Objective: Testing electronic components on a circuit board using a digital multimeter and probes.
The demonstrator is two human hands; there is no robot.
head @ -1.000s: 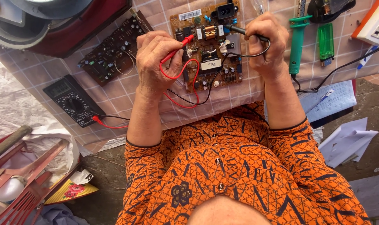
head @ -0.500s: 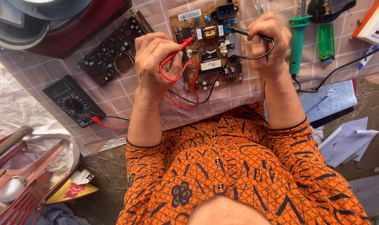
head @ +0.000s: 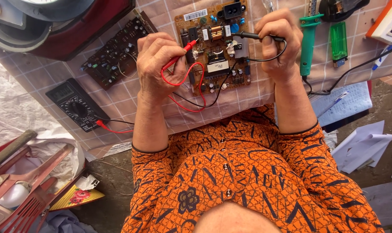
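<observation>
The left hand [head: 159, 64] pinched the red probe [head: 181, 58]; the right hand [head: 278, 43] gripped the black probe [head: 252, 36]. Both tips met the brown circuit board [head: 213, 47] lying mid-worktop [head: 256, 92]. The probes looked light and rigid, best held by their insulated barrels; the board looked fragile. A meter [head: 77, 105] lay left, tools right, and the near edge ran close.

White label [head: 195, 14] on board; multimeter's grey screen [head: 61, 92].
</observation>
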